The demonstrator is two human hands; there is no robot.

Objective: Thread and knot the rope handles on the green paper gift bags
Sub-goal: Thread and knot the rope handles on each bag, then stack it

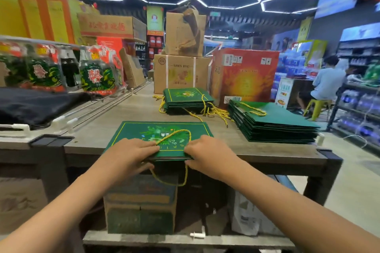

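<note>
A flat green paper gift bag [139, 131] with a floral print lies at the front edge of the wooden table [131, 113], its mouth toward me. One yellow rope handle [181, 132] loops over its top face; a second yellow rope handle [186, 178] hangs below the table edge. My left hand [131, 153] grips the bag's mouth edge on the left, fingers on top and thumb under. My right hand [207, 153] pinches the same edge on the right, where the ropes enter.
A stack of green bags with handles [185, 98] and loose yellow ropes [218, 112] lies behind. Another green stack [273, 123] sits at the right. Cardboard boxes [181, 74] and a red carton [244, 76] stand at the back. A person [327, 82] sits far right.
</note>
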